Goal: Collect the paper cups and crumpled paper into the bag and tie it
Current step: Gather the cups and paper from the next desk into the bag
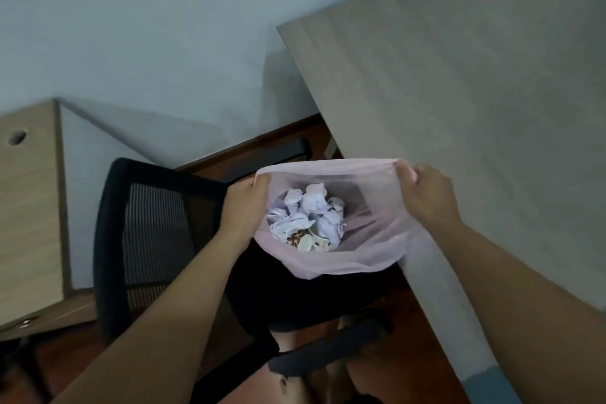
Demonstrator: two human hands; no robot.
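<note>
- Pink plastic bag, mid-frame, is held open: left hand and right hand, fingers curled, grip its rim.
- White crumpled paper and a patterned paper cup lie inside.

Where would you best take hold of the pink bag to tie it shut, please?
Grip the pink bag by its rim, at the two opposite ends, from the sides, where the left hand and right hand pinch it. Its mouth is stretched wide and the crumpled paper lies low, leaving slack film above to gather.
</note>
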